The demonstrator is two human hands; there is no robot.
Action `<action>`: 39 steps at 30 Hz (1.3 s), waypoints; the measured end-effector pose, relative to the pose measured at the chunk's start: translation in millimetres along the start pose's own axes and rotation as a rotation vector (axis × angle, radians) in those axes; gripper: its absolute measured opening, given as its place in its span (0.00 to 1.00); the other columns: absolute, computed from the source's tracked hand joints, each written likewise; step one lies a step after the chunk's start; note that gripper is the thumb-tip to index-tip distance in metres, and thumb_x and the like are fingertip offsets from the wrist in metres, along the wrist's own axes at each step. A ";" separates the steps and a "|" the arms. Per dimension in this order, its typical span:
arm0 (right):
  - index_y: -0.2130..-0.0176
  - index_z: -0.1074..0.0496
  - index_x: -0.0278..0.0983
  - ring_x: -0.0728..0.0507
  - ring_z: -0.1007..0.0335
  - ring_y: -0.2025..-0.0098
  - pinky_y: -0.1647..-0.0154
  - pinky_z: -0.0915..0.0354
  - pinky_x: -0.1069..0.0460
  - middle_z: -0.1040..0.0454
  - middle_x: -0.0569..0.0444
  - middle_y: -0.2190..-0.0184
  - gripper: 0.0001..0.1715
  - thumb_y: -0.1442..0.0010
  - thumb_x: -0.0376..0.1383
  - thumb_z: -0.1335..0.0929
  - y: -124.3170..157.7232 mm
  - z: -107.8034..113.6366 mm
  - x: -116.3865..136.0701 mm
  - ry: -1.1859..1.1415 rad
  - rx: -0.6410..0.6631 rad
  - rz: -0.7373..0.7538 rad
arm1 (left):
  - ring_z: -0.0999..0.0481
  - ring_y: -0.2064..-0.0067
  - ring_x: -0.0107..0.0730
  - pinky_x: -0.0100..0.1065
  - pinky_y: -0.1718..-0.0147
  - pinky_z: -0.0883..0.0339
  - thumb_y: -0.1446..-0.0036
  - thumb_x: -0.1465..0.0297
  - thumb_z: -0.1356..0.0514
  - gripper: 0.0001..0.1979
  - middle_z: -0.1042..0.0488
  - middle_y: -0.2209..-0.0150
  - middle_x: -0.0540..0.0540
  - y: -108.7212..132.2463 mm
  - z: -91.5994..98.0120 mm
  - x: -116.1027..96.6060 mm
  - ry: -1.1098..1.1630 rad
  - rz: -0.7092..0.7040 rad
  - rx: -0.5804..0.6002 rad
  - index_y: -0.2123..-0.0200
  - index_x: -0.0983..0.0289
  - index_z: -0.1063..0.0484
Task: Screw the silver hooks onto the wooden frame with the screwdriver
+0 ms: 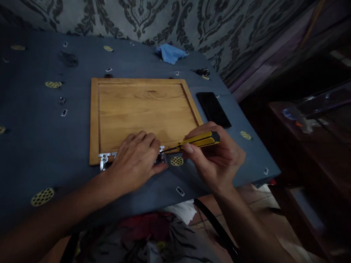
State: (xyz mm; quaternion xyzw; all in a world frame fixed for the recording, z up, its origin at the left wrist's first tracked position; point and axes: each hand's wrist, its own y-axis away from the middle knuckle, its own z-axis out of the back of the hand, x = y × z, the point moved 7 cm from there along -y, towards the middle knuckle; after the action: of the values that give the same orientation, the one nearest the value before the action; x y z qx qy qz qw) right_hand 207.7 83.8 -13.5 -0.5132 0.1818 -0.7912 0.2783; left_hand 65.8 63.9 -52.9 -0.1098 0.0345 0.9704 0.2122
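Note:
A framed wooden panel [149,109], like a small cabinet door, lies flat on the table. Along its near edge sits a silver metal hinge [103,160] at the left; a second metal piece [162,154], apparently another hinge, is farther right. My left hand [136,159] is closed over that right piece, fingers bent on top and thumb along the front, hiding much of it. In my right hand [216,160] is a yellow and black screwdriver [202,139], held nearly level between thumb and fingers. Its shaft points left, with the tip at the right metal piece.
A black phone [213,109] lies right of the panel. Behind it are a blue cloth [171,53] and a small dark object [202,72]. Left of the panel is a small metal piece [62,101]. The patterned tablecloth [42,151] reaches the table's near edge; dark furniture [324,147] stands right.

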 end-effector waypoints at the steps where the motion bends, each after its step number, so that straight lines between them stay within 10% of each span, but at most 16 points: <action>1: 0.63 0.25 0.44 0.44 0.26 0.67 0.67 0.31 0.47 0.24 0.56 0.68 0.04 0.36 0.37 0.26 -1.6 -1.3 2.8 0.011 0.024 0.018 | 0.26 0.50 0.48 0.43 0.51 0.32 0.36 0.57 0.35 0.17 0.24 0.58 0.59 -0.2 0.6 -0.3 -0.002 -0.004 -0.002 0.56 0.66 0.26; 13: 0.57 0.18 0.43 0.45 0.22 0.65 0.65 0.27 0.51 0.18 0.55 0.64 0.08 0.36 0.42 0.25 -23.3 -6.7 3.7 -0.172 0.407 -0.126 | 0.26 0.49 0.50 0.46 0.49 0.32 0.36 0.57 0.35 0.19 0.24 0.56 0.60 -1.0 -0.8 -1.1 0.036 0.005 0.041 0.52 0.67 0.25; 23: 0.62 0.23 0.45 0.45 0.26 0.70 0.67 0.29 0.48 0.23 0.57 0.70 0.02 0.36 0.36 0.26 5.9 -6.3 5.2 0.182 -0.033 -0.059 | 0.26 0.46 0.52 0.48 0.47 0.32 0.35 0.58 0.35 0.20 0.25 0.53 0.62 -1.6 -2.4 -1.3 0.032 0.006 0.067 0.50 0.69 0.26; 39: 0.62 0.23 0.42 0.46 0.23 0.67 0.68 0.29 0.50 0.21 0.57 0.67 0.02 0.34 0.34 0.28 7.3 2.7 5.9 0.071 -0.090 0.058 | 0.26 0.49 0.51 0.45 0.50 0.32 0.35 0.56 0.36 0.19 0.25 0.57 0.61 -0.3 0.2 -0.5 0.015 0.000 0.019 0.54 0.68 0.26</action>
State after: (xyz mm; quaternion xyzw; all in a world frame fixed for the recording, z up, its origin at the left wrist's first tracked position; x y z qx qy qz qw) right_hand 210.1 74.4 -12.4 -0.4913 0.2417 -0.7917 0.2709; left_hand 66.3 64.0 -52.5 -0.1152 0.0453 0.9692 0.2131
